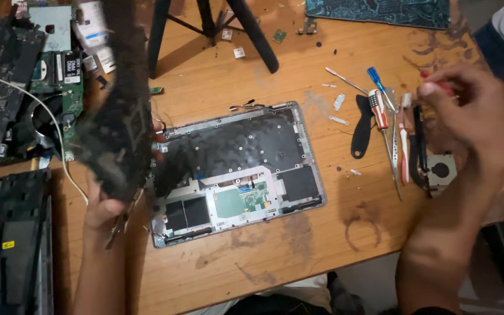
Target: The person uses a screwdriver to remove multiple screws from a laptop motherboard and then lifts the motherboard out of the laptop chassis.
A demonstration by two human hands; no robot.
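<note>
Lifting dark board [121,105], left hand [103,204] gripping; right hand [468,111] pinching red-handled tool [445,87]; laptop shell [234,172] gutted.

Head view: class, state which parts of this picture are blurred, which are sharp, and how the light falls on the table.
In the head view, the dark panel lifted by the left hand is smeared by motion; the right hand gripping a red tool is soft too; the opened laptop base and screwdrivers look sharp; light is even and warm, with soft shadows and no strong glare on the wooden table.

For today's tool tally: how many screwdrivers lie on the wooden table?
3: a blue-handled screwdriver, a striped-handled screwdriver and a red-and-white one, all right of the open laptop chassis. The right hand may hide more.
</note>
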